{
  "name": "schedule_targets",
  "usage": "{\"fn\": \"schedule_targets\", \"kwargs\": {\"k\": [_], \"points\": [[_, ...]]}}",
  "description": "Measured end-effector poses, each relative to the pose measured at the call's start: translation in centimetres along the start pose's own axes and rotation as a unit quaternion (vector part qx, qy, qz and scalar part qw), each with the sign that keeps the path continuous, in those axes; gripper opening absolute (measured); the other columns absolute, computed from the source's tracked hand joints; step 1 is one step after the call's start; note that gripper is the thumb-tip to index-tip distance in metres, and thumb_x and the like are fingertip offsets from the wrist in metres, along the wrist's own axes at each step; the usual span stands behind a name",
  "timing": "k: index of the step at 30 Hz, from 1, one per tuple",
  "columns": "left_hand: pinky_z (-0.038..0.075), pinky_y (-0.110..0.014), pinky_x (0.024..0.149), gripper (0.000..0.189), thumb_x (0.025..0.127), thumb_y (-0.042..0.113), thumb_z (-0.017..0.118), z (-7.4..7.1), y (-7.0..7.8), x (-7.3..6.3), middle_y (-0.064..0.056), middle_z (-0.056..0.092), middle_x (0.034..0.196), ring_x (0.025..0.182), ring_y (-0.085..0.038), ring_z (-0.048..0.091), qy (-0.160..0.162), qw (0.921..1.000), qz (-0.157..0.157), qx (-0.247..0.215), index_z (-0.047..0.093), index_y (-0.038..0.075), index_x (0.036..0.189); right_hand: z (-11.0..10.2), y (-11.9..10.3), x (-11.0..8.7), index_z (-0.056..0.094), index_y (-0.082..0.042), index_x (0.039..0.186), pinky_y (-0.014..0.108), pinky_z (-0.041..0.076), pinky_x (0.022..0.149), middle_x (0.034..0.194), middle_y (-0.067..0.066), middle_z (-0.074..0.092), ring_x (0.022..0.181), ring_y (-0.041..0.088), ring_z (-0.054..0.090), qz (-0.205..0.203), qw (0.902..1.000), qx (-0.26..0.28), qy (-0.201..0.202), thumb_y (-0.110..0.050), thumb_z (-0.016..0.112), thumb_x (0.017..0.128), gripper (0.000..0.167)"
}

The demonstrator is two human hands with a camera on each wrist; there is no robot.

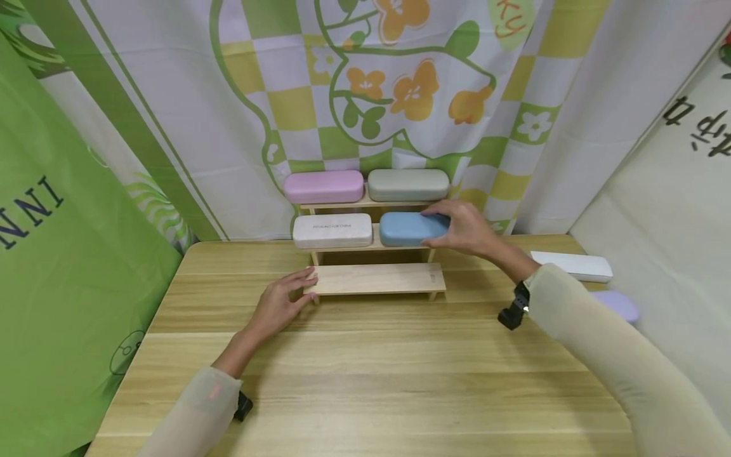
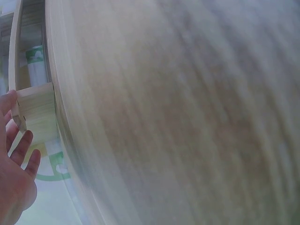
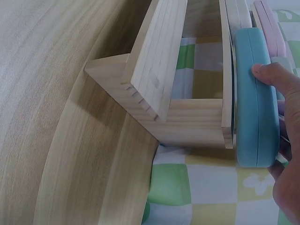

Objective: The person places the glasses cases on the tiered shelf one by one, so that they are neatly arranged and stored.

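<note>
A tiered wooden rack (image 1: 377, 278) stands at the back of the table, its lowest step bare. On the middle step lie a white glasses case (image 1: 333, 231) and, to its right, a blue glasses case (image 1: 407, 229). My right hand (image 1: 465, 230) grips the blue case by its right end, thumb on the near side; the right wrist view shows this blue case (image 3: 255, 98) at the step's edge. Pink (image 1: 323, 187) and grey-green (image 1: 408, 185) cases sit on the top step. My left hand (image 1: 281, 298) touches the left end of the lowest step with extended fingers.
At the table's right side lie a white case (image 1: 573, 265) and a lilac case (image 1: 615, 306), the latter partly hidden by my right sleeve. A patterned curtain (image 1: 400, 95) hangs right behind the rack. The wooden tabletop (image 1: 365, 381) stretches out in front.
</note>
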State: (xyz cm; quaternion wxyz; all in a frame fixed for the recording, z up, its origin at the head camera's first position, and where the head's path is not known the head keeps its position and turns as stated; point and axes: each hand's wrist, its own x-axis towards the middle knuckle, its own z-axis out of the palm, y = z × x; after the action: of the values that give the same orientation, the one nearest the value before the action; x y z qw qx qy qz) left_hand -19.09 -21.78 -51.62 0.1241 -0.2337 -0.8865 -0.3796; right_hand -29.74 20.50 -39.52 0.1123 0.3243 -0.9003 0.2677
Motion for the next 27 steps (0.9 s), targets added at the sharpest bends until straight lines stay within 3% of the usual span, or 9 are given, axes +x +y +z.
{"fn": "schedule_targets", "kwargs": {"k": [20,27], "points": [[0.051,-0.052,0.112,0.037,0.089,0.005,0.085,0.08,-0.33,0.01,-0.013,0.064,0.147,0.134,-0.037,0.062,0.002,1.0,0.002,-0.001,0.076,0.002,0.125,0.6,-0.47,0.48,0.076,0.0,0.124,0.054,0.058,0.095,0.127,0.02,0.074,0.118,0.04,0.068,-0.002,1.0,-0.003,-0.008,-0.025,0.101,0.07,0.064],[0.051,-0.052,0.112,0.037,0.09,0.005,0.085,0.1,-0.32,-0.04,-0.013,0.064,0.147,0.134,-0.037,0.062,0.0,1.0,0.005,0.001,0.076,0.002,0.125,0.83,-0.22,0.28,0.076,0.002,0.122,0.053,0.059,0.09,0.126,0.02,0.074,0.117,0.04,0.066,-0.027,0.9996,-0.007,0.0,-0.023,0.1,0.072,0.06]]}}
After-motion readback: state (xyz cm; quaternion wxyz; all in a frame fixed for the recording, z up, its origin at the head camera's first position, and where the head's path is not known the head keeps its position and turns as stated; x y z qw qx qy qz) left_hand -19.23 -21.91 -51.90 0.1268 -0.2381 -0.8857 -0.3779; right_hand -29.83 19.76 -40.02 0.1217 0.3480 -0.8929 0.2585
